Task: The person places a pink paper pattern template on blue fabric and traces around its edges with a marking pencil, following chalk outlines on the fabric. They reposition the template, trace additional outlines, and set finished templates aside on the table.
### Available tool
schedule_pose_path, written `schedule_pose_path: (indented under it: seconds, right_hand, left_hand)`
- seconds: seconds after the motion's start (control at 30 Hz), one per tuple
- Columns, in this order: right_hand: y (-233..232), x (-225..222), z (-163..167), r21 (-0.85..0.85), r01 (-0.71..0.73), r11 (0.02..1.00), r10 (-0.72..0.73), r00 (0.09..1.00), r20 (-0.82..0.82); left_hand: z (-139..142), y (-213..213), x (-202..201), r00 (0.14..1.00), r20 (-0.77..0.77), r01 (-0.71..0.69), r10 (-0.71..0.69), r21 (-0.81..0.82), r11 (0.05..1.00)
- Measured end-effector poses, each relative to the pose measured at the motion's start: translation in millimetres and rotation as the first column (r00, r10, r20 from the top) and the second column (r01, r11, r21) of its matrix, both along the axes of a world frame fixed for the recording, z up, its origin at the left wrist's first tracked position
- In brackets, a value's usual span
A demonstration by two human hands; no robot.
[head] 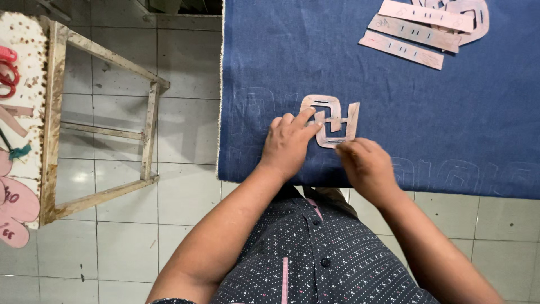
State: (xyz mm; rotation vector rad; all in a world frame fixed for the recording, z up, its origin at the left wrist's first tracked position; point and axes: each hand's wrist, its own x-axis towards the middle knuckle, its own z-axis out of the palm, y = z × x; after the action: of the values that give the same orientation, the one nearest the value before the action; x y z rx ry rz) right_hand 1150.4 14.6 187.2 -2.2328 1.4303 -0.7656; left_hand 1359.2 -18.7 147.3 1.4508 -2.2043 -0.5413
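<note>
- At the far left stands a worn wooden stand (52, 121) with a spotted top, carrying red scissors (8, 70) and pink pattern pieces (16, 208); its bare frame rises from the pale tiled floor (185, 56).
- Blue denim cloth (427, 124) covers my bench, its frayed left edge hanging straight beside the tiles. Faint chalk outlines show on it near the front edge.
- My left hand (288, 143) lies flat on the cloth, fingers spread and pressing down on the left side of the cardboard template (332, 119), not gripping it.
- That template is a pinkish piece with cut-out slots, lying flat on the denim near the front edge of the bench, between my two hands.
- My right hand (365, 163) is curled just below the template's lower right corner, fingertips bunched together at its edge; I cannot tell whether it pinches anything.
- Farther right and toward the back, a loose stack of long cardboard strips (413, 34) and a rounded piece rests on the cloth, well apart from my hands.
</note>
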Motion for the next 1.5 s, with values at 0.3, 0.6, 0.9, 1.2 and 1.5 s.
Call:
schedule_pose_path:
  seconds: [0.3, 0.6, 0.9, 1.2, 1.5]
  right_hand:
    - [-33, 33, -14, -0.075, 0.017, 0.997, -0.009, 0.995, 0.104]
    - [2, 0, 1, 0.056, 0.065, 0.996, -0.060, 0.995, -0.082]
    - [6, -8, -6, 0.080, 0.152, 0.985, -0.160, 0.982, 0.100]
    - [-2, -1, -9, 0.059, 0.068, 0.996, -0.072, 0.995, 0.065]
    - [-38, 1, -18, 0.128, 0.259, 0.957, -0.274, 0.955, 0.118]
  left_hand:
    - [-5, -1, 6, 1.000, -0.027, -0.012, 0.011, -0.038, 0.999]
    - [-4, 5, -2, 0.996, 0.086, -0.004, 0.016, -0.142, 0.990]
    - [8, 11, -19, 0.987, 0.148, -0.044, 0.061, -0.116, 0.992]
    - [6, 8, -19, 0.987, 0.149, -0.040, 0.055, -0.103, 0.994]
    - [4, 7, -21, 0.981, 0.175, -0.057, 0.081, -0.140, 0.988]
